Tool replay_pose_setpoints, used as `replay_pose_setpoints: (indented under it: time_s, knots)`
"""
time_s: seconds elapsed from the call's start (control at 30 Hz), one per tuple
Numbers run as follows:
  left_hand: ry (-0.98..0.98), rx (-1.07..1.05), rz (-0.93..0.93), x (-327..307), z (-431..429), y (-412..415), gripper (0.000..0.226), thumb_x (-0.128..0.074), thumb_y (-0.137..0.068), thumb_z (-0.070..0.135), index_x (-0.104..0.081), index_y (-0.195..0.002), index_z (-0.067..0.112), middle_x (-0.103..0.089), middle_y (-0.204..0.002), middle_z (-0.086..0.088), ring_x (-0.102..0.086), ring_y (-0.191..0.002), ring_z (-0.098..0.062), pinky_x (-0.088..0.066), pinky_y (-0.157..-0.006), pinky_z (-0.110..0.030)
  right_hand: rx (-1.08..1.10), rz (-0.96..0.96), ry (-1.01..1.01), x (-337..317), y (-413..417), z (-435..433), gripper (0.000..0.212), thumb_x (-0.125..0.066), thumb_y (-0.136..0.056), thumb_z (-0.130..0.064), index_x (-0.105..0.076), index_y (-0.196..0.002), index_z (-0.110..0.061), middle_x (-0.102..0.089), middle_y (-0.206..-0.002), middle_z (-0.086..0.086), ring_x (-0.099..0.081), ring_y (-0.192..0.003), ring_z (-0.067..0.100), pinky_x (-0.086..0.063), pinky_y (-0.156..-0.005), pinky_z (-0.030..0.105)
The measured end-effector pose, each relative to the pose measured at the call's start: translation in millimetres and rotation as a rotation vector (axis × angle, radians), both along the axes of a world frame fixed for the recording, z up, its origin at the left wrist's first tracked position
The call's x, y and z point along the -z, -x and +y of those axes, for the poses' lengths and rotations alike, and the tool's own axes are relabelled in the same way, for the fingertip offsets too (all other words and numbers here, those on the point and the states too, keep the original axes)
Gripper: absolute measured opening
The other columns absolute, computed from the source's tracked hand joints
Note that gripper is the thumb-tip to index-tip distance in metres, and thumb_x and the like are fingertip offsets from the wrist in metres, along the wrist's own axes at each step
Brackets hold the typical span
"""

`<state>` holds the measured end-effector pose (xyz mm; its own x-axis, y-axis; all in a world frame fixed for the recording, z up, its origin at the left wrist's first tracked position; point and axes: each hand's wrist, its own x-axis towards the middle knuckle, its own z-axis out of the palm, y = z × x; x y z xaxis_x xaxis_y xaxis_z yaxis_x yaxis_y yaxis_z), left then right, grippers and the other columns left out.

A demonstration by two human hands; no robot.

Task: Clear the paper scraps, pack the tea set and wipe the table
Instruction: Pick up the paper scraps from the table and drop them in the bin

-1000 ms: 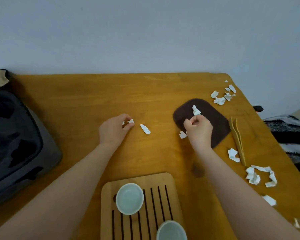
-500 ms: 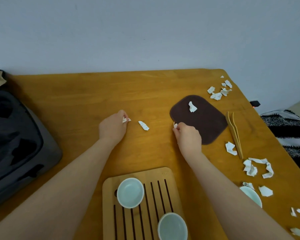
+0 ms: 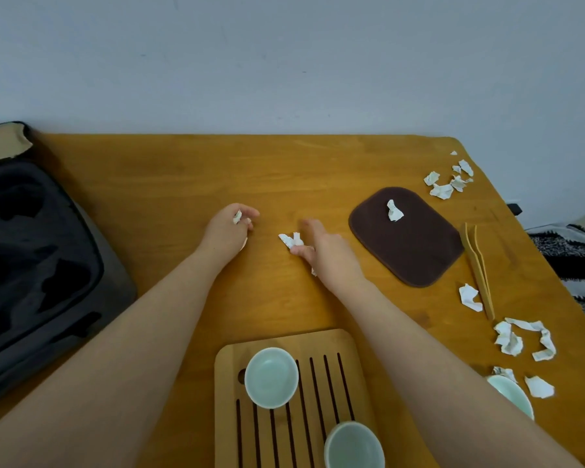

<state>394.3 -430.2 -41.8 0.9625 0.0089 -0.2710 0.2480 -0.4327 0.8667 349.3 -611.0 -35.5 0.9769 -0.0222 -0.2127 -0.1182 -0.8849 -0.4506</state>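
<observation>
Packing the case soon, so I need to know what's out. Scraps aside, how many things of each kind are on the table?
Pale green cups: 3
Slatted wooden tray: 1
Wooden tongs: 1
Brown cloth: 1
Total: 6

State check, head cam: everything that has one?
left hand, grips held scrap
right hand, pinches loose scrap
case, open, cutouts empty
cups, upright, empty, on tray
cloth, spread flat, cloth scrap on top
tongs, lying on table
</observation>
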Motion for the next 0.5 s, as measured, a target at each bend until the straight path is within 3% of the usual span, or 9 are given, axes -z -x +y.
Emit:
replay_pose_setpoints:
  time_s: [0.07,0.17,0.3,0.4,0.5]
  knots:
    - [0.022,-0.012,0.008,-2,0,-1,0.034,-0.036,-0.093,0.005,-0.065,-0.085,0.021,-0.054,-0.081,0.005,-0.048,-0.074,-0.009,-0.037,-0.061,-0.024,-0.014,0.003,0.072,2,-3,7,0.063,-0.057,-0.088,-0.054,-0.037,-0.139,-0.021,-0.063,-0.116,0.01,-0.06,-0.102,0.031,-0.05,-0.078,0.04]
    - [0.045,-0.026,0.015,-6,1,-2,0.031,-0.037,-0.086,0.005,-0.053,-0.062,0.017,-0.048,-0.068,0.002,-0.043,-0.064,-0.014,-0.033,-0.057,-0.028,-0.086,-0.045,0.288,3,-7,22,0.063,-0.045,-0.088,-0.065,-0.041,-0.127,-0.016,-0.065,-0.098,0.009,-0.061,-0.088,0.03,-0.042,-0.061,0.036]
    - [0.084,-0.037,0.033,-10,2,1,0.029,-0.038,-0.082,0.004,-0.046,-0.057,0.016,-0.04,-0.058,0.002,-0.036,-0.055,-0.014,-0.028,-0.052,-0.027,-0.208,-0.154,0.457,2,-10,37,0.061,-0.035,-0.09,-0.069,-0.04,-0.123,-0.018,-0.065,-0.082,0.004,-0.06,-0.069,0.026,-0.036,-0.05,0.031]
    - [0.107,-0.053,0.051,-13,2,1,0.028,-0.038,-0.081,0.003,-0.044,-0.057,0.016,-0.036,-0.057,0.002,-0.034,-0.055,-0.013,-0.027,-0.052,-0.027,-0.262,-0.171,0.5,1,-17,49,0.046,-0.034,-0.097,-0.058,-0.041,-0.118,-0.017,-0.055,-0.069,0.001,-0.049,-0.059,0.024,-0.029,-0.045,0.03]
    - [0.12,-0.069,0.055,-15,1,3,0.026,-0.039,-0.079,0.001,-0.042,-0.058,0.016,-0.035,-0.059,0.001,-0.033,-0.056,-0.013,-0.026,-0.053,-0.028,-0.293,-0.221,0.527,4,-24,56,0.025,-0.029,-0.105,-0.034,-0.041,-0.113,-0.014,-0.065,-0.077,0.003,-0.039,-0.049,0.022,-0.024,-0.042,0.028]
